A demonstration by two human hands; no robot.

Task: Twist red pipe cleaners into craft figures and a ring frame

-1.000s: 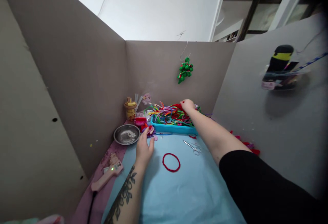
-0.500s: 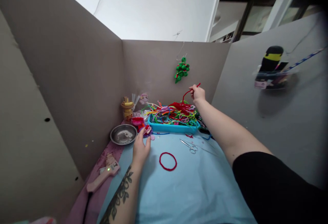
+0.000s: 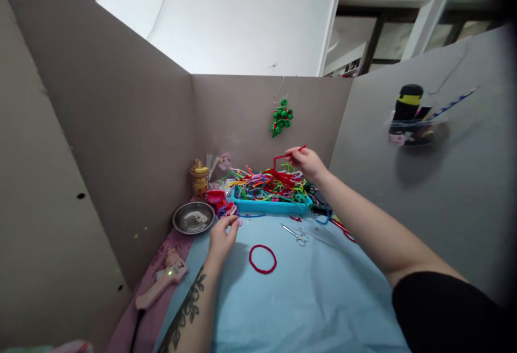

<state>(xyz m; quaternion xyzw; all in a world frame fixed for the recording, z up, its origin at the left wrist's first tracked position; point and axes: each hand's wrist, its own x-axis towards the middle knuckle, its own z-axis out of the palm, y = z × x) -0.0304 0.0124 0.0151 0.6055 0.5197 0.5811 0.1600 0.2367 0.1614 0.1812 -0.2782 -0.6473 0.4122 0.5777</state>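
My right hand (image 3: 306,162) is closed on a red pipe cleaner (image 3: 280,158) above a blue tray (image 3: 270,206). One end of the strand sticks up past my fingers, and the other bends down toward the heap of coloured pipe cleaners (image 3: 262,180) in the tray. My left hand (image 3: 222,239) hovers over the blue cloth, thumb and fingers apart, with nothing seen in it. A small pink piece (image 3: 240,222) lies by its fingertips. On the cloth between my arms rests a red pipe-cleaner ring (image 3: 251,261).
Silver scissors (image 3: 297,235) lie right of the ring. A metal bowl (image 3: 194,218) with small white bits and a pink glue gun (image 3: 161,284) are on the left. Grey partitions (image 3: 242,110) enclose the table; a green ornament (image 3: 282,117) hangs at the back. A holder (image 3: 412,132) is on the right wall.
My right hand has moved left and slightly lower, bringing the red pipe cleaner with it. My left hand's fingers have drawn in a little. The camera view has shifted slightly.
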